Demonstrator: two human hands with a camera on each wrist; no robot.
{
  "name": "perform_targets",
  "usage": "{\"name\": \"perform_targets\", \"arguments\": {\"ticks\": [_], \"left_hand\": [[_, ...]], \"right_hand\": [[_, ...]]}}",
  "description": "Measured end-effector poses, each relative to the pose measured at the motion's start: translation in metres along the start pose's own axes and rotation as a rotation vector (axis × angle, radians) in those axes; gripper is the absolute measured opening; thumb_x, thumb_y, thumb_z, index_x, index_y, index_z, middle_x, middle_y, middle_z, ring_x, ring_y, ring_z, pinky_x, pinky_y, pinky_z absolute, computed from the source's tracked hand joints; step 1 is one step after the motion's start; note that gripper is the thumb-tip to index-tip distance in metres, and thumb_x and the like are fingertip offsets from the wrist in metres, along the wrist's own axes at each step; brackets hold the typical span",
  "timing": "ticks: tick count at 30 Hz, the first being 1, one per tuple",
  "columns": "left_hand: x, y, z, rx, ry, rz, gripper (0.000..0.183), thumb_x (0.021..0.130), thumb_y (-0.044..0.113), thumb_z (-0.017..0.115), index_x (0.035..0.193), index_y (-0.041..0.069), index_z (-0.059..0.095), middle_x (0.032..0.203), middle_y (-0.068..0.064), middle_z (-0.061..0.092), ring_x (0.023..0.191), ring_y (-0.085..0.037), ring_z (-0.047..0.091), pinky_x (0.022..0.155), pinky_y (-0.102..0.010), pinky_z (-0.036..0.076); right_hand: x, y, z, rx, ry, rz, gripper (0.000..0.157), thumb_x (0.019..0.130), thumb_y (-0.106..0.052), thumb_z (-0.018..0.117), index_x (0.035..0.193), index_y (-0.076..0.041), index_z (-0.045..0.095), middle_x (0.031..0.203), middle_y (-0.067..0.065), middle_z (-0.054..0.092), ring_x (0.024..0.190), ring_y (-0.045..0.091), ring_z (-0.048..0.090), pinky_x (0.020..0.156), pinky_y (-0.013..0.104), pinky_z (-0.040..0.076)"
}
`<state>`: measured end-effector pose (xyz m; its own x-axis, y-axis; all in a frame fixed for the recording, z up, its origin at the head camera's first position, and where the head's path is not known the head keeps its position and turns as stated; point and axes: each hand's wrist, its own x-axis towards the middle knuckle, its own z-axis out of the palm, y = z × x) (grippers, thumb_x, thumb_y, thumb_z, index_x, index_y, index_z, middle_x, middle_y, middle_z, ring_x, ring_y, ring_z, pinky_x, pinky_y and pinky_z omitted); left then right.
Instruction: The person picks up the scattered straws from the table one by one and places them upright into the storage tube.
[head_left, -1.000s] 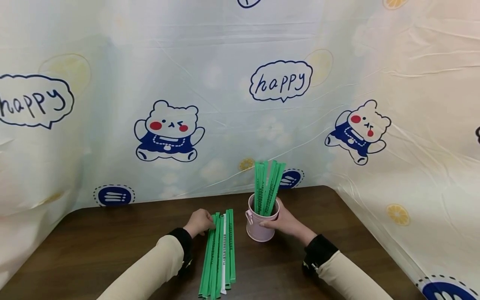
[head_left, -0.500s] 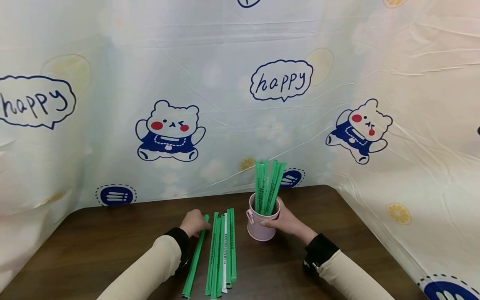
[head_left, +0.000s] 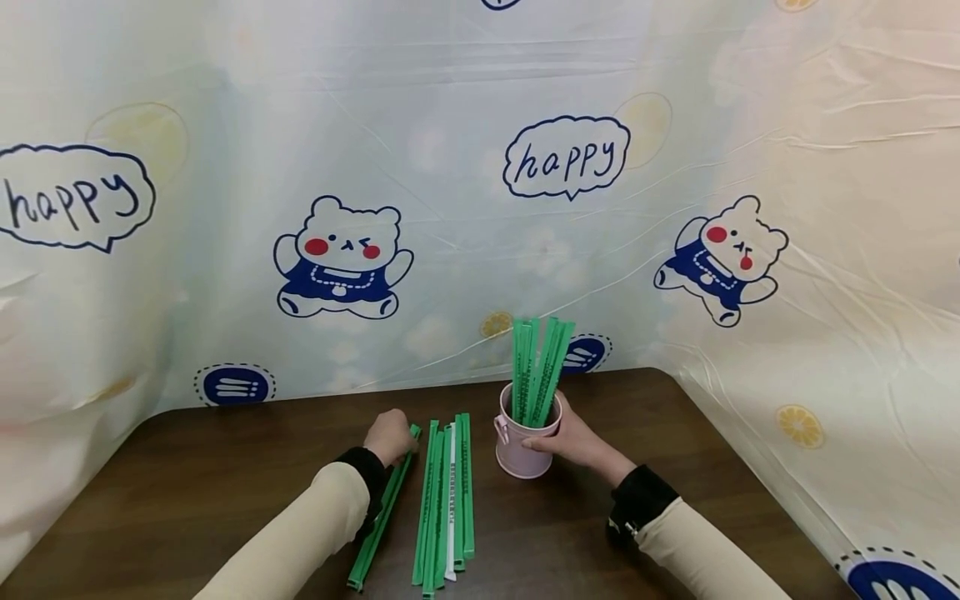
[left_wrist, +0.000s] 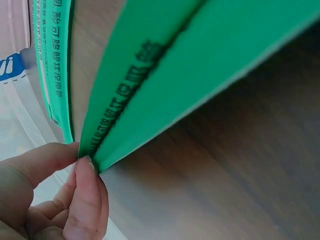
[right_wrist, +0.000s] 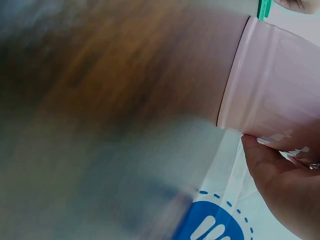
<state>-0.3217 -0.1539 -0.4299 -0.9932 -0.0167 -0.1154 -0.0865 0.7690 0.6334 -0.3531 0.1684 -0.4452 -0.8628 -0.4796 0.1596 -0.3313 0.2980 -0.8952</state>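
Observation:
At the far end of a green-wrapped straw (head_left: pixel 375 533), my left hand (head_left: pixel 390 437) pinches its tip between thumb and fingers. In the left wrist view the straw (left_wrist: pixel 165 95) runs up and away from the fingertips, with dark printed characters along it. My right hand (head_left: pixel 576 437) grips a small pink bucket (head_left: pixel 517 457) from its right side, thumb across the front. Several green-wrapped straws (head_left: pixel 540 367) stand upright in the bucket, their lower ends hidden. Between the hands lies a row of green-wrapped straws (head_left: pixel 431 508) with one white-wrapped straw (head_left: pixel 452 508) among them.
The brown wooden table (head_left: pixel 225 492) carries everything. Behind it and along the sides hangs a pale sheet (head_left: pixel 450 250) printed with bears and "happy" bubbles, close to the table's far edge.
My left hand has pulled the green-wrapped straw leftward, away from the row, and its near end has swung further left. The right hand stays on the bucket.

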Motion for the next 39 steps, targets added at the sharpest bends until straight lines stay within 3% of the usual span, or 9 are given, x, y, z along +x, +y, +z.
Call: {"name": "perform_targets", "arguments": {"ticks": [7, 11, 15, 22, 27, 29, 33, 36, 39], "left_hand": [[0.005, 0.001, 0.003, -0.217, -0.043, -0.097, 0.035, 0.089, -0.005, 0.067, 0.060, 0.008, 0.053, 0.057, -0.005, 0.056, 0.052, -0.016, 0.059, 0.057, -0.032, 0.059], [0.005, 0.001, 0.005, -0.391, -0.076, -0.157, 0.013, 0.093, -0.003, 0.065, 0.080, -0.006, 0.065, 0.063, -0.006, 0.058, 0.055, -0.014, 0.059, 0.058, -0.030, 0.059], [0.003, -0.001, 0.004, -0.505, -0.117, -0.187, 0.012, 0.096, -0.001, 0.062, 0.097, -0.013, 0.063, 0.067, -0.005, 0.055, 0.056, -0.012, 0.057, 0.058, -0.026, 0.057], [0.003, 0.002, -0.008, -0.575, -0.162, -0.175, 0.021, 0.099, 0.002, 0.058, 0.109, -0.017, 0.061, 0.074, -0.007, 0.059, 0.064, -0.013, 0.061, 0.066, -0.028, 0.058], [0.008, 0.014, -0.029, -0.560, -0.158, -0.098, 0.030, 0.100, 0.003, 0.057, 0.121, -0.018, 0.059, 0.101, -0.021, 0.067, 0.093, -0.027, 0.071, 0.088, -0.037, 0.061], [0.011, 0.022, -0.041, -0.548, -0.178, -0.027, 0.030, 0.102, 0.004, 0.054, 0.123, -0.017, 0.060, 0.108, -0.023, 0.070, 0.102, -0.030, 0.071, 0.094, -0.039, 0.060], [0.016, 0.048, -0.067, -0.547, -0.175, 0.118, 0.030, 0.104, 0.006, 0.051, 0.126, -0.015, 0.057, 0.101, -0.012, 0.074, 0.090, -0.015, 0.072, 0.096, -0.035, 0.060], [0.018, 0.081, -0.087, -0.589, -0.106, 0.157, 0.038, 0.103, 0.005, 0.055, 0.137, -0.011, 0.051, 0.108, -0.017, 0.074, 0.080, -0.003, 0.069, 0.095, -0.033, 0.061], [0.016, 0.118, -0.105, -0.612, -0.047, 0.183, 0.049, 0.102, 0.006, 0.057, 0.148, -0.007, 0.045, 0.128, -0.028, 0.068, 0.087, -0.008, 0.074, 0.099, -0.034, 0.059]], "right_hand": [[0.001, 0.001, -0.001, -0.011, -0.002, -0.004, 0.102, 0.085, -0.019, 0.083, 0.158, 0.000, 0.015, 0.158, 0.029, 0.032, 0.141, 0.044, 0.043, 0.118, 0.060, 0.036], [0.002, 0.001, -0.001, -0.012, 0.004, -0.003, 0.102, 0.084, -0.019, 0.084, 0.157, 0.000, 0.015, 0.157, 0.028, 0.033, 0.140, 0.044, 0.044, 0.118, 0.060, 0.036], [0.002, 0.000, -0.001, -0.001, 0.002, -0.005, 0.101, 0.084, -0.017, 0.083, 0.157, -0.001, 0.015, 0.157, 0.027, 0.033, 0.140, 0.043, 0.044, 0.118, 0.060, 0.036], [0.000, 0.001, 0.000, -0.016, -0.001, -0.003, 0.100, 0.084, -0.017, 0.083, 0.157, 0.000, 0.016, 0.156, 0.029, 0.034, 0.138, 0.043, 0.046, 0.116, 0.061, 0.039], [0.000, 0.001, 0.000, -0.007, -0.002, -0.002, 0.101, 0.085, -0.017, 0.083, 0.157, -0.001, 0.015, 0.157, 0.029, 0.033, 0.139, 0.043, 0.045, 0.117, 0.061, 0.038], [0.000, 0.001, -0.001, -0.006, -0.006, -0.004, 0.100, 0.085, -0.018, 0.083, 0.158, -0.001, 0.015, 0.157, 0.028, 0.033, 0.139, 0.043, 0.045, 0.117, 0.062, 0.038], [0.000, -0.001, -0.001, -0.010, -0.014, -0.001, 0.100, 0.086, -0.019, 0.082, 0.158, -0.002, 0.014, 0.158, 0.028, 0.032, 0.140, 0.044, 0.044, 0.117, 0.064, 0.038], [-0.001, -0.002, -0.001, -0.007, -0.014, 0.004, 0.100, 0.087, -0.019, 0.082, 0.158, -0.003, 0.014, 0.158, 0.027, 0.031, 0.140, 0.044, 0.043, 0.118, 0.065, 0.037], [-0.001, -0.002, -0.001, -0.006, -0.014, 0.010, 0.100, 0.087, -0.019, 0.082, 0.159, -0.004, 0.014, 0.158, 0.027, 0.032, 0.140, 0.044, 0.043, 0.118, 0.064, 0.037]]}}
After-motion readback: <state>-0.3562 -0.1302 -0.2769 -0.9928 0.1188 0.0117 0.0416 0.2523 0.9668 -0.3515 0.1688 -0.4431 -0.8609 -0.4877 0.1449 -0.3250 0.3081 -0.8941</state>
